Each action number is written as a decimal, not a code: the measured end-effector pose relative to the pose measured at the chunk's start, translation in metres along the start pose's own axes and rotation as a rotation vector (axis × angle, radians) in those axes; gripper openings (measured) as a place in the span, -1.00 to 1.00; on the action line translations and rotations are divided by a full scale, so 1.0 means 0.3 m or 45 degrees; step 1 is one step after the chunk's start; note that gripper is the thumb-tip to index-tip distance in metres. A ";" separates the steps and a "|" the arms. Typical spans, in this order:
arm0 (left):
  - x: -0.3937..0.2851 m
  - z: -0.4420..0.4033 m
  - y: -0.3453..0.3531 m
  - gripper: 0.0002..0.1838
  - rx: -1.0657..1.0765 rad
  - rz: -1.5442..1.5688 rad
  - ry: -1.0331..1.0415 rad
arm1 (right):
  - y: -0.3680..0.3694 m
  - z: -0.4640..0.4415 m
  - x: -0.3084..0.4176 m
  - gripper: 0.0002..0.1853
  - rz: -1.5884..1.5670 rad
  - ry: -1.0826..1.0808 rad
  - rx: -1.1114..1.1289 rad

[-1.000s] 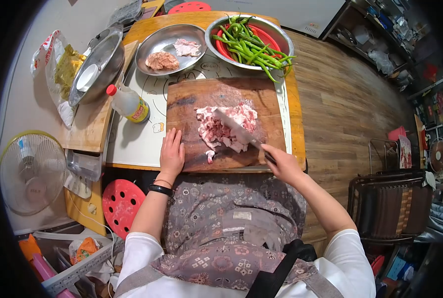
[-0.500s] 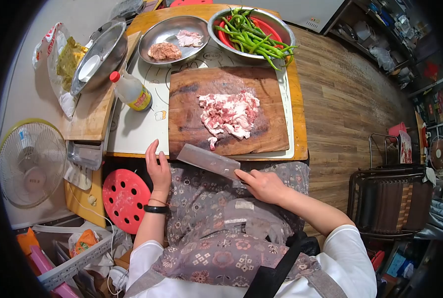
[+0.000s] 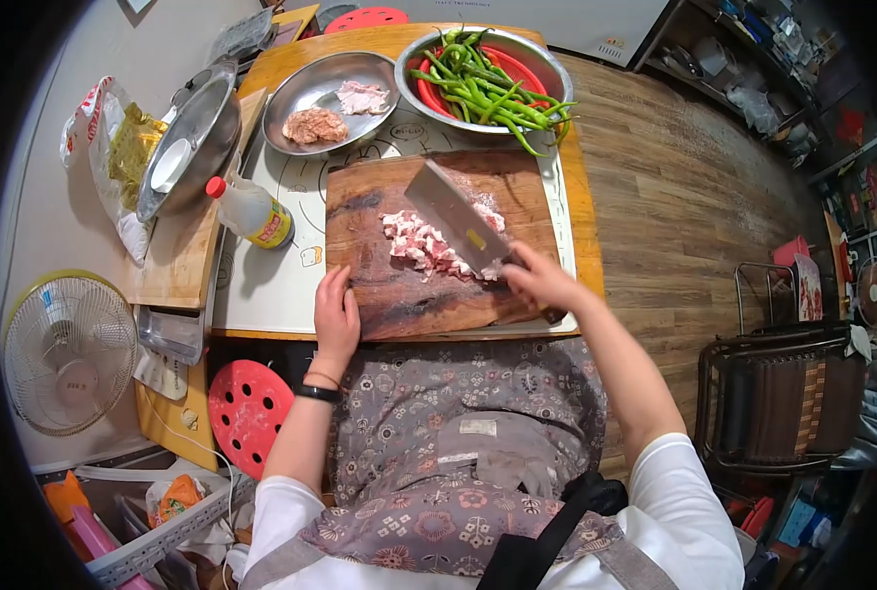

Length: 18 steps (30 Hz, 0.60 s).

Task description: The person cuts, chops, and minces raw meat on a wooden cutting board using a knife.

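Observation:
My right hand [image 3: 542, 280] grips the handle of a cleaver [image 3: 448, 208], whose broad blade is tilted over the chopped meat [image 3: 414, 241] and hides part of it. Pale and red pieces of this meat lie in a loose heap on the wooden cutting board [image 3: 380, 300]. At the board's left front corner rests my left hand [image 3: 337, 310], fingers stretched out along the edge and holding nothing.
Behind the board stand a metal bowl [image 3: 281, 98] with two portions of meat and a basin [image 3: 562, 84] holding green chili peppers [image 3: 497, 93] in a red colander. A red-capped bottle [image 3: 252, 214] is at left. Further left are a tilted metal bowl [image 3: 212, 138] and a fan [image 3: 70, 354].
The cleaver has moved from the board's front edge up over the meat. My left hand has come from beside the board onto its left front corner. The view has shifted slightly.

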<state>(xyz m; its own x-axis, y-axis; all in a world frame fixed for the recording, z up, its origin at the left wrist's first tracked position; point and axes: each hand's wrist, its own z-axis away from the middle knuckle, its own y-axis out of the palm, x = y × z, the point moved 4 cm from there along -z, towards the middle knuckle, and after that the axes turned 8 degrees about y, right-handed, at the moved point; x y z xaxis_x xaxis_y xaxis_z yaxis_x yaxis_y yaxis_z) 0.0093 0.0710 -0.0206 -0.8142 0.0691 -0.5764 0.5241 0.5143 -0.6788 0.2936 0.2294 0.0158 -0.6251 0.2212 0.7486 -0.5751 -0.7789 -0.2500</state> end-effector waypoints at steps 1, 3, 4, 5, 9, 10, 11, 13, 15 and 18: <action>0.006 -0.027 0.014 -0.61 0.028 -0.040 0.024 | -0.036 -0.043 -0.027 -0.70 -0.173 0.011 0.110; 0.033 -0.061 0.043 -0.62 0.085 -0.112 0.051 | -0.068 -0.092 -0.061 -0.69 -0.337 0.047 0.146; 0.045 -0.064 0.056 -0.62 0.084 -0.111 0.061 | -0.066 -0.095 -0.055 -0.66 -0.420 0.084 0.148; 0.052 -0.065 0.069 -0.63 0.120 -0.196 0.079 | -0.056 -0.071 -0.015 -0.59 -0.375 -0.015 0.085; 0.054 -0.057 0.084 -0.64 0.136 -0.283 0.086 | 0.015 0.134 0.143 -0.37 0.312 -0.576 -0.576; 0.051 -0.062 0.081 -0.64 0.121 -0.286 0.096 | 0.044 0.184 0.170 -0.35 0.376 -0.720 -0.700; 0.052 -0.064 0.081 -0.64 0.115 -0.278 0.092 | 0.098 0.197 0.157 -0.34 0.466 -0.707 -0.767; 0.052 -0.061 0.085 -0.63 0.100 -0.307 0.096 | 0.162 0.112 0.067 -0.38 0.702 -0.291 -0.563; 0.059 -0.053 0.084 -0.62 0.106 -0.291 0.114 | 0.131 0.070 0.118 -0.41 0.715 -0.138 -0.491; 0.061 -0.050 0.080 -0.62 0.121 -0.291 0.132 | 0.155 0.122 0.165 -0.45 0.735 -0.104 -0.488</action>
<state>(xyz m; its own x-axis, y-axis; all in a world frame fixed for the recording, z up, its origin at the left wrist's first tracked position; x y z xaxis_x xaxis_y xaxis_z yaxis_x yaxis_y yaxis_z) 0.0032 0.0974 -0.0409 -0.9327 0.0502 -0.3572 0.3412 0.4442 -0.8284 0.2552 0.1827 0.0638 -0.8539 -0.2220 0.4707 -0.3181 -0.4932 -0.8097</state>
